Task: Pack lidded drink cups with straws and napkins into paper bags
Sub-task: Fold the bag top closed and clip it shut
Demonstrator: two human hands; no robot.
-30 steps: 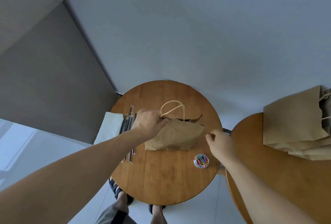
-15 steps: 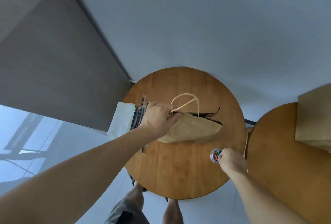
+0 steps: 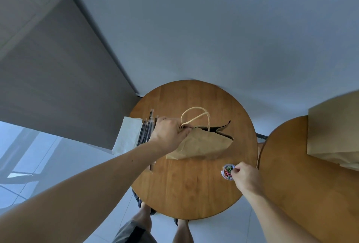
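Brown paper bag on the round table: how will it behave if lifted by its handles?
Probably floppy: the paper bag looks creased and slumps where the left hand grips its top. Likely light, since it lies fairly flat on the table, though its inside is hidden. The handles stand in loops, so they seem fairly stiff.

Legible markings: none found.

Paper bag, centre of the tabletop: the visible face is plain brown and carries no print.

Straw wrappers, at 9 o'clock from the bag: any print is too small to tell.

Napkins, further out at 9 o'clock: plain white surface.

Tub of coloured clips, at 4 o'clock from the bag: no label can be made out.

Stacked brown bags, at 3 o'clock: blurred, nothing readable.
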